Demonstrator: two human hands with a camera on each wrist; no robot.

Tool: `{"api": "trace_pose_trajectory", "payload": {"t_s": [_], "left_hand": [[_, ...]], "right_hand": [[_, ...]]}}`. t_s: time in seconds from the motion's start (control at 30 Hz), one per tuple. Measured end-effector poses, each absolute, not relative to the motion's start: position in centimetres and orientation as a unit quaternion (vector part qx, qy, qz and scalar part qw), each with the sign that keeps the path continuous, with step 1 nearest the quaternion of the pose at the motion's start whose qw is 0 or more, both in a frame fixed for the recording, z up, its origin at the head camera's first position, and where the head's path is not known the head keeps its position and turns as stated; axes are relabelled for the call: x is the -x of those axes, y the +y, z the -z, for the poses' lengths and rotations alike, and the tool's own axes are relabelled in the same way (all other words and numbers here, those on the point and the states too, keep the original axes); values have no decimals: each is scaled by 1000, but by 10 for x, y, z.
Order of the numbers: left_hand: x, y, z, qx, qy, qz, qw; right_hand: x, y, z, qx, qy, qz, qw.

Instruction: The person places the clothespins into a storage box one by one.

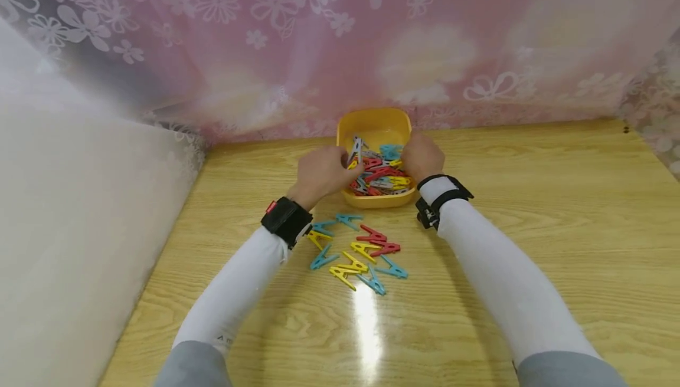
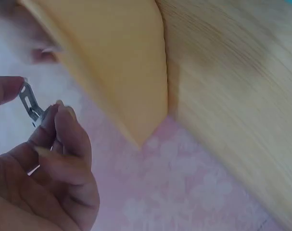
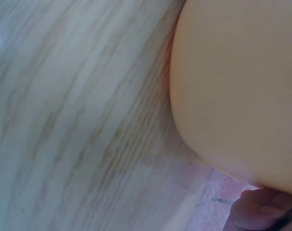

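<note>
My left hand (image 1: pixel 323 174) is over the left side of a yellow plastic basket (image 1: pixel 374 201). Between thumb and fingers it pinches a grey clothespin (image 2: pixel 30 101). Red, yellow, blue and grey clothespins (image 1: pixel 379 171) lie heaped inside the basket. At the right rim is my right hand (image 1: pixel 423 156), its fingers reaching inward beside some blue clothespins (image 1: pixel 391 151). In the right wrist view only part of that hand (image 3: pixel 261 211) shows past the basket wall, with something dark at its fingers, so its grip is unclear.
Several loose clothespins, among them a yellow one (image 1: pixel 342 275) and a red one (image 1: pixel 385 248), lie on the wooden table (image 1: pixel 531 210) in front of the basket. A pink flowered cloth (image 1: pixel 329 68) hangs right behind it. A white wall (image 1: pixel 79 198) bounds the left side.
</note>
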State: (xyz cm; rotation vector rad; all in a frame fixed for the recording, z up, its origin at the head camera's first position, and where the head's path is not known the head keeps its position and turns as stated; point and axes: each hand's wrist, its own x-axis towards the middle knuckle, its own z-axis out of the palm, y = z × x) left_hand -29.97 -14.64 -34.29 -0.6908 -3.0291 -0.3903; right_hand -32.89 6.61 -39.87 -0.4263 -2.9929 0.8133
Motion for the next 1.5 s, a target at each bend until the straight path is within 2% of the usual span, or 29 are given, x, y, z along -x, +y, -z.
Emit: {"api": "trace_pose_trajectory", "payload": {"t_s": [0.27,0.63,0.8,1.1,1.27,1.5], "left_hand": [[315,-130,357,198,-972,129,-13],[311,-152,364,199,-961,189,38],[304,-169,367,212,-958,193,21],[286,-194,388,326,-928,170,-64],[279,-190,403,397,-904,142,-68],[272,-173,406,438,-890,110,-71]], "right_hand": [[329,61,399,131,-955,-266,-1],[330,72,402,134,-960,-246,4],[329,80,402,138,-961,-239,2],[329,91,404,137,-963,-233,15],[328,91,404,137,-962,-236,18],[327,90,401,137,-958,-249,22]]}}
